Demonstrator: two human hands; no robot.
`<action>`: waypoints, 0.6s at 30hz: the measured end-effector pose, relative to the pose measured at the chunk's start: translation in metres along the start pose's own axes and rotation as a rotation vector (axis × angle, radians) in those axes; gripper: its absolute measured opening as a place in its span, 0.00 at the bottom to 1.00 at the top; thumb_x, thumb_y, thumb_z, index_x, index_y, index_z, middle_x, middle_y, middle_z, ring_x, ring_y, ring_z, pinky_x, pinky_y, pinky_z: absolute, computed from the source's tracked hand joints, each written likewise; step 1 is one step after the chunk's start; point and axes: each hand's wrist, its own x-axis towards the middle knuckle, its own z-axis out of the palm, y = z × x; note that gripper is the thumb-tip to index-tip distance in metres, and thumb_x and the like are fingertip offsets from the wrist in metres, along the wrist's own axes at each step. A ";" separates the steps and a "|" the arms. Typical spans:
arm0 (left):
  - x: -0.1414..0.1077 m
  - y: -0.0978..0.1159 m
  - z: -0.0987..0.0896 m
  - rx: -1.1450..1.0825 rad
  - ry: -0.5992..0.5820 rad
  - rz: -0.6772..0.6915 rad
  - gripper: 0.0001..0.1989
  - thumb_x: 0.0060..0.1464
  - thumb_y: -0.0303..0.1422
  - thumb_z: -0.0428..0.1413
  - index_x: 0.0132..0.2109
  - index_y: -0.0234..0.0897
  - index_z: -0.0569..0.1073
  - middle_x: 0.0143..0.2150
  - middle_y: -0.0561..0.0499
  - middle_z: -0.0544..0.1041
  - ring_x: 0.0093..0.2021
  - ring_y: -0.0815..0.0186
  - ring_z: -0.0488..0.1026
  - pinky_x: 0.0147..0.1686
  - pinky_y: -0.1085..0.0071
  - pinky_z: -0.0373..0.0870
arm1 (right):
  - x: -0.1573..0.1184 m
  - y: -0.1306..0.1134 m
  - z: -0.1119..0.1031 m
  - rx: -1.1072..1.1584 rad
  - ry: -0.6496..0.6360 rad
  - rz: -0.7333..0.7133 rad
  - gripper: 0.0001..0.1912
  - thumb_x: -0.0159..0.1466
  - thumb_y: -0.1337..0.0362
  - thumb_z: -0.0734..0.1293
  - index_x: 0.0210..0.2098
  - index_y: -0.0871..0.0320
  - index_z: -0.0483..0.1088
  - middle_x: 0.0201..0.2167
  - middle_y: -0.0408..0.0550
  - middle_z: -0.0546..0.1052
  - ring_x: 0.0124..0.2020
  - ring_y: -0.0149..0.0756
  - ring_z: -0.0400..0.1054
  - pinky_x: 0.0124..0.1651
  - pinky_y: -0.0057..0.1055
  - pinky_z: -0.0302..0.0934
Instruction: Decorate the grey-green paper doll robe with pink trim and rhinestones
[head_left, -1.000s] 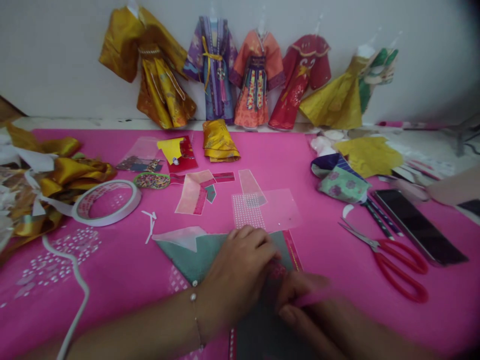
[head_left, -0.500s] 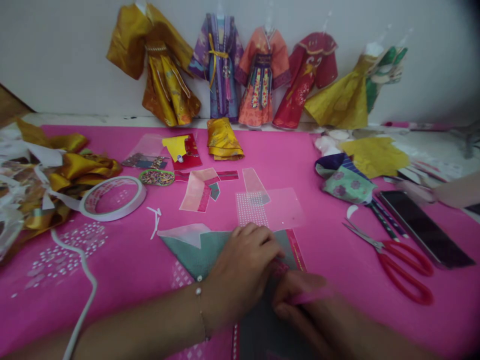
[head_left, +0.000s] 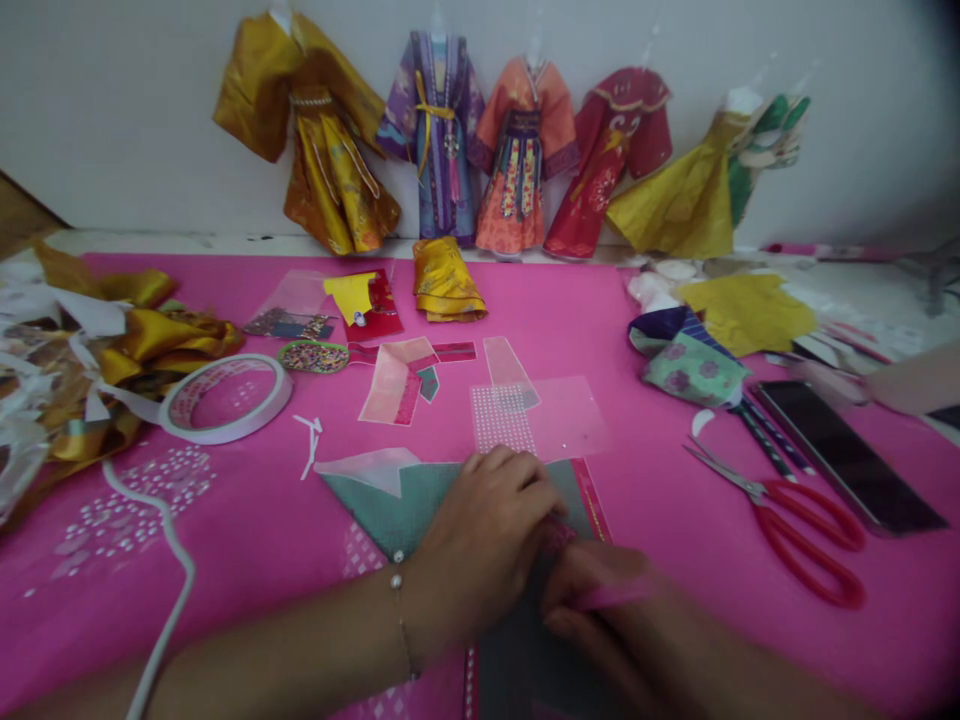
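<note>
My left hand [head_left: 487, 535], wearing a thin beaded bracelet at the wrist, is curled with its fingers closed around a dark pink patterned strip [head_left: 559, 535]. Close against it, my right hand [head_left: 600, 600] is closed too, and a lighter pink strip [head_left: 619, 592] shows across its fingers. I cannot tell whether the two pink parts are one piece; the fingertips are mostly hidden. Both hands rest over a dark teal piece of material [head_left: 427, 500] with a red trimmed edge [head_left: 592, 500]. A sheet of small rhinestones [head_left: 502, 420] lies just beyond my left hand.
To the right lie red-handled scissors [head_left: 810, 530] and a black phone [head_left: 847, 460]. A tape roll [head_left: 281, 405] and gold fabric scraps [head_left: 165, 340] are at left. Doll-sized dresses [head_left: 521, 170] lean along the wall. Cut pieces [head_left: 394, 380] lie mid-table on the pink cover [head_left: 247, 560].
My right hand has shifted very slightly to the left with the pink strip. Otherwise the hands and the things on the table look the same.
</note>
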 end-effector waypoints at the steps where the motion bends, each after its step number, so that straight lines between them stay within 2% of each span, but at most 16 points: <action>1: 0.000 0.000 0.000 0.001 0.000 -0.001 0.05 0.57 0.25 0.51 0.38 0.37 0.71 0.40 0.48 0.70 0.42 0.58 0.63 0.40 0.61 0.59 | 0.001 0.000 0.000 0.003 -0.006 -0.003 0.05 0.63 0.69 0.59 0.30 0.58 0.62 0.26 0.41 0.68 0.24 0.27 0.59 0.26 0.23 0.58; 6: -0.001 0.001 -0.001 -0.009 0.002 -0.011 0.06 0.57 0.24 0.52 0.39 0.38 0.71 0.40 0.49 0.70 0.42 0.59 0.63 0.41 0.62 0.59 | 0.002 0.001 0.001 0.033 -0.024 0.005 0.06 0.63 0.68 0.58 0.29 0.58 0.63 0.27 0.43 0.69 0.26 0.29 0.61 0.29 0.24 0.59; 10: 0.000 0.001 -0.001 0.000 0.000 -0.009 0.05 0.58 0.24 0.51 0.39 0.38 0.71 0.40 0.50 0.70 0.42 0.59 0.62 0.41 0.62 0.59 | -0.002 -0.003 -0.004 0.141 0.035 0.113 0.07 0.64 0.66 0.57 0.33 0.58 0.65 0.29 0.46 0.71 0.29 0.32 0.64 0.33 0.28 0.62; 14: 0.000 0.001 -0.001 0.008 0.004 -0.008 0.05 0.58 0.24 0.51 0.38 0.38 0.70 0.40 0.50 0.69 0.42 0.60 0.63 0.40 0.62 0.60 | -0.006 -0.004 -0.010 0.268 0.041 0.182 0.10 0.66 0.60 0.56 0.33 0.57 0.65 0.28 0.45 0.71 0.30 0.33 0.65 0.33 0.29 0.62; 18: -0.001 0.000 0.000 0.004 0.010 0.003 0.05 0.58 0.24 0.51 0.38 0.38 0.70 0.39 0.50 0.69 0.42 0.60 0.63 0.40 0.61 0.60 | -0.006 0.006 -0.017 0.394 0.166 0.199 0.12 0.68 0.57 0.57 0.32 0.57 0.65 0.28 0.43 0.68 0.30 0.31 0.63 0.32 0.27 0.61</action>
